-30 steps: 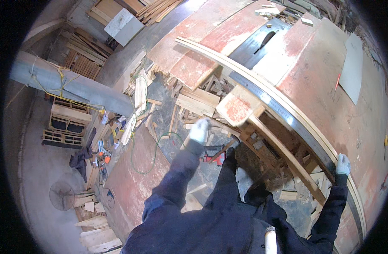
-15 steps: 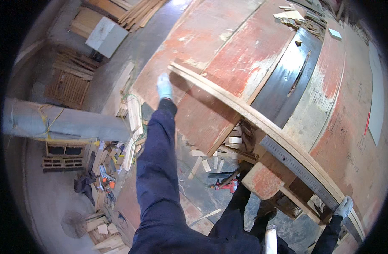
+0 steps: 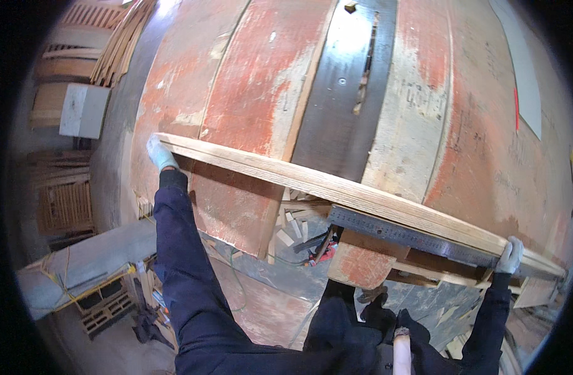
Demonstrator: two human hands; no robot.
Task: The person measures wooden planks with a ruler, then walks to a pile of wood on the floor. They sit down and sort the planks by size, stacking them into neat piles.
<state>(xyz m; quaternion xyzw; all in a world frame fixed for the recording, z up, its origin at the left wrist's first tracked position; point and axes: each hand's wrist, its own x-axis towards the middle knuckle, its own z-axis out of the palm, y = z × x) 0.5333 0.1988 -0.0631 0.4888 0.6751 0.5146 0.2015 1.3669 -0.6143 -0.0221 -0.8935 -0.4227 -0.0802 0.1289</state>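
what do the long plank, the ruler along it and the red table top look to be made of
Long plank: pale, unfinished wood, with visible grain lines. Ruler: likely metal, dark grey with fine graduation marks. Table top: apparently wooden boards with worn red paint, pale wood showing through the scuffs. Dark strip: possibly metal, smooth grey with a sheen.

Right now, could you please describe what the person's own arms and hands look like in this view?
Both arms are covered to the wrist in long, dark navy sleeves of a soft, creased fabric. The left hand wears a pale, whitish work glove with a slightly blue tint; the right hand wears a matching light glove. Each cuff meets the glove, so no bare forearm shows. No markings are visible on the sleeves.
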